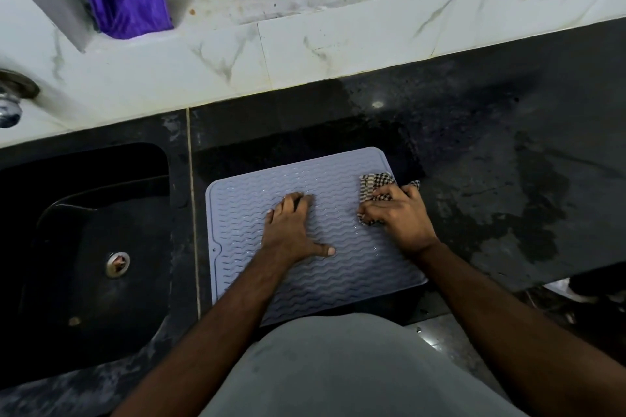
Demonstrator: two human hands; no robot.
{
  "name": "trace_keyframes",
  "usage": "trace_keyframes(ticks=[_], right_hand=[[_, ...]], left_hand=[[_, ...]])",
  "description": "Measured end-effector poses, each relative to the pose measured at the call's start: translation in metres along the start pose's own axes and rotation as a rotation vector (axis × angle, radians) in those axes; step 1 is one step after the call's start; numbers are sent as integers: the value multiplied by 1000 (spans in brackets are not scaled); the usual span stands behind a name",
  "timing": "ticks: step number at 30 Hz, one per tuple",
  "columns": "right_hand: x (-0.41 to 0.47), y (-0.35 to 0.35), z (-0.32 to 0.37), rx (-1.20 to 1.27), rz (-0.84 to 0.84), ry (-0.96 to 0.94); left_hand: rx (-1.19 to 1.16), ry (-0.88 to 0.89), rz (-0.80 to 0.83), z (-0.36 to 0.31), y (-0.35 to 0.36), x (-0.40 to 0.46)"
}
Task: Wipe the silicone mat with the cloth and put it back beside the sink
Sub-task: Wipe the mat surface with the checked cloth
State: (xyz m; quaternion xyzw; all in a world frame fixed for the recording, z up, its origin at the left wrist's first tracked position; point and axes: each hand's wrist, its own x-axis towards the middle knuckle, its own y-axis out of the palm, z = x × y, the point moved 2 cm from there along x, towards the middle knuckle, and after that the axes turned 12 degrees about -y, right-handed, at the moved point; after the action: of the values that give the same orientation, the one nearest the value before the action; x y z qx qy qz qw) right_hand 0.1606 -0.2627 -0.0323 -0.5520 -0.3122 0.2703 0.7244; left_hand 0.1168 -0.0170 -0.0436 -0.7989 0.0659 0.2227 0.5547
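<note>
A pale grey-blue silicone mat [244,200] with wavy ridges lies flat on the black counter, just right of the sink. My left hand [291,230] presses flat on the mat's middle, fingers together and thumb spread, holding nothing. A bunched black-and-white checked cloth [374,181] rests on the mat's far right edge. My right hand [398,213] is closed over the cloth, pressing it onto the mat.
A black sink [84,247] with a metal drain [117,264] lies to the left. A tap [10,101] juts from the white tiled wall [338,47]. The wet black counter [508,179] extends right. Purple fabric [128,3] hangs above.
</note>
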Motion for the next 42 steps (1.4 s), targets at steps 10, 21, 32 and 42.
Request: trace_keyframes(ticks=[10, 21, 32, 42], right_hand=[[-21, -10, -15, -37, 2, 159], [-6, -29, 51, -202, 304, 533], [-9, -55, 45, 452, -96, 831], [-4, -70, 31, -368, -145, 588]], left_hand=[[30, -7, 24, -1, -1, 0], [71, 3, 19, -4, 2, -2], [43, 31, 16, 1, 6, -3], [59, 44, 59, 1, 7, -4]])
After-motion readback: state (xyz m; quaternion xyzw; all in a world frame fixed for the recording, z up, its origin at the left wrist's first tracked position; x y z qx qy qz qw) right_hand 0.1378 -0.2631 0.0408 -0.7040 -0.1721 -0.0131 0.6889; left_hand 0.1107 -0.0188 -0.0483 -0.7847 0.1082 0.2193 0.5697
